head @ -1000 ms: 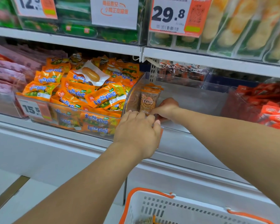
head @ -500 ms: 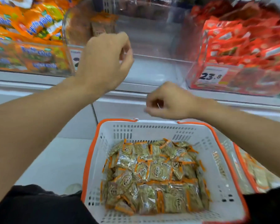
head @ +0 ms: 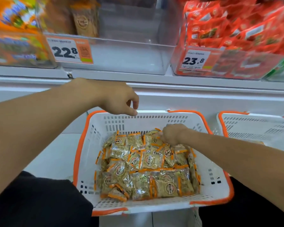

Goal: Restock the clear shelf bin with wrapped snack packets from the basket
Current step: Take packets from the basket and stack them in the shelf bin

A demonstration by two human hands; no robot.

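Inside basket [head: 220, 182], far end: right hand [head: 171, 135] curled among snack packets [head: 147, 163], grip unclear; left hand [head: 120, 102] held loose, empty, above far rim.

Clear bin [head: 129, 51] is mostly open on my right side, only a few packets [head: 84, 22] standing at its left wall.

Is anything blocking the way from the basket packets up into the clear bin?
Nothing visible: the clear plastic shelf bin is open-topped above the white orange-rimmed basket. Only the left hand hangs between them.
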